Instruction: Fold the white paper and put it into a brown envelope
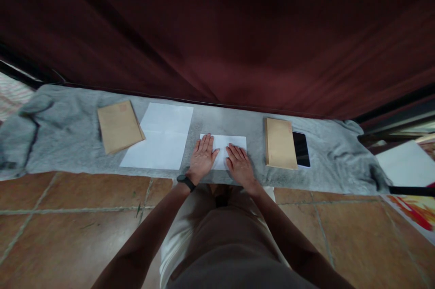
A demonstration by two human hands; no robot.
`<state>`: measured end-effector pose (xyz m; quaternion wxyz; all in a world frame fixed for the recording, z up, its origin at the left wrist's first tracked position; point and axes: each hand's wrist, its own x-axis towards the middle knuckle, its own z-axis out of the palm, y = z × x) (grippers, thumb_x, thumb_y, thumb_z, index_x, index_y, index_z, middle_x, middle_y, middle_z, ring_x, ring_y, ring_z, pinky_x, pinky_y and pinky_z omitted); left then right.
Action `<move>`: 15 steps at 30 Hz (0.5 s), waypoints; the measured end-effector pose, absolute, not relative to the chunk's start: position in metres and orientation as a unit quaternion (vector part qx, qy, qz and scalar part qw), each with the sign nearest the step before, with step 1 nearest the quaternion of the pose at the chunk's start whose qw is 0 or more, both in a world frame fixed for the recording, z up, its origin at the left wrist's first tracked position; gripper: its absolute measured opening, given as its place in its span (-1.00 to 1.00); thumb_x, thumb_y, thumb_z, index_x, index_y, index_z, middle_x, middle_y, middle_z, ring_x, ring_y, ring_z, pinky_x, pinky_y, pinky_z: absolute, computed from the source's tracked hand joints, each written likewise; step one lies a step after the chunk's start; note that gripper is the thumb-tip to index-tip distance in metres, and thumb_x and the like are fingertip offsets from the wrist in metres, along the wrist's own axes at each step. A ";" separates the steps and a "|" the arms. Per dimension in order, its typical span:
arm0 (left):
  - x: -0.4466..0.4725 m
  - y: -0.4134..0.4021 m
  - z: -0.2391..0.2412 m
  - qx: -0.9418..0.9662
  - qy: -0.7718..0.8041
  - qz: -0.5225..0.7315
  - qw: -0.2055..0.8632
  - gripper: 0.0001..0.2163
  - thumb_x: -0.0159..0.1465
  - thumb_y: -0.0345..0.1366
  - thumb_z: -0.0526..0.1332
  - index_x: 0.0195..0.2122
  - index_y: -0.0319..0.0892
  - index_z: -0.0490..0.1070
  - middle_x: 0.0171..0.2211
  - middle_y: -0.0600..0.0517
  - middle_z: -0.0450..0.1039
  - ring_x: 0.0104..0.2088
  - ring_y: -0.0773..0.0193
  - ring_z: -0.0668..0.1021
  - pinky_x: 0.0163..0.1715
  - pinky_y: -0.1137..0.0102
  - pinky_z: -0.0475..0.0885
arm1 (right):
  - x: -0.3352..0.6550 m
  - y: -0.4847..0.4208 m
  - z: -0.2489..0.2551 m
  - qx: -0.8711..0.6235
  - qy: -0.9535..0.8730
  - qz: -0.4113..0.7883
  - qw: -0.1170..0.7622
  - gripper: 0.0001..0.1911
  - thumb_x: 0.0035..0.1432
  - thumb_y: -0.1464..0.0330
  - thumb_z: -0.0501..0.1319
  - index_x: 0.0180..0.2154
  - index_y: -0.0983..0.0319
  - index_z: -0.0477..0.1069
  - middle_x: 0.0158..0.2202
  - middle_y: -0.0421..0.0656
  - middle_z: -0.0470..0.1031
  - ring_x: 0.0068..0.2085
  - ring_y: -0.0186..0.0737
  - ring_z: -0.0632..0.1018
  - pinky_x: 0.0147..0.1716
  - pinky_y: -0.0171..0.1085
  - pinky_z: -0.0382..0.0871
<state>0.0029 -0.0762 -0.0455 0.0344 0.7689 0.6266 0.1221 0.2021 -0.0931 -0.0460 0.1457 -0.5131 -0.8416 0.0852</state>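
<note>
A small folded white paper (224,143) lies on a grey cloth (68,153) spread over the floor. My left hand (202,156), with a dark watch on its wrist, lies flat on the paper's left part, fingers stretched out. My right hand (239,164) presses flat on its right part, fingers together and extended. Neither hand holds anything. To the left lies a larger white sheet (159,137) with a fold crease, unfolded.
A brown envelope stack (118,127) sits at the left of the cloth, another brown envelope stack (279,143) at the right beside a dark tablet (301,149). A maroon curtain (217,31) hangs behind. Terracotta floor tiles (68,216) lie in front; a colourful sheet (413,207) lies far right.
</note>
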 end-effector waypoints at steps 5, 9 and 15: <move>-0.008 -0.079 -0.049 0.742 0.651 0.153 0.037 -0.39 0.50 -0.09 -0.13 0.45 -0.40 0.05 0.45 -0.28 0.06 0.47 -0.03 0.11 0.43 -0.02 0.07 | 0.211 -0.097 -0.048 -0.552 -0.816 0.077 0.154 -0.47 0.48 0.28 0.00 0.39 0.24 0.21 0.44 -0.03 0.18 0.43 -0.04 0.23 0.42 0.05 0.05; -0.013 -0.083 -0.052 0.722 0.671 0.164 0.035 -0.38 0.50 -0.08 -0.11 0.46 -0.39 0.03 0.45 -0.28 0.07 0.47 -0.03 0.10 0.42 -0.03 0.07 | 0.222 -0.099 -0.052 -0.584 -0.793 0.055 0.164 -0.46 0.47 0.27 0.01 0.39 0.29 0.20 0.44 0.03 0.19 0.42 0.02 0.25 0.40 0.07 0.06; -0.017 -0.087 -0.053 0.712 0.681 0.168 0.026 -0.38 0.50 -0.08 -0.13 0.46 -0.40 0.03 0.45 -0.30 0.06 0.47 -0.04 0.11 0.43 -0.04 0.06 | 0.236 -0.105 -0.054 -0.615 -0.766 0.033 0.183 -0.42 0.47 0.27 -0.01 0.39 0.39 0.15 0.40 0.14 0.24 0.39 0.08 0.27 0.37 0.07 0.09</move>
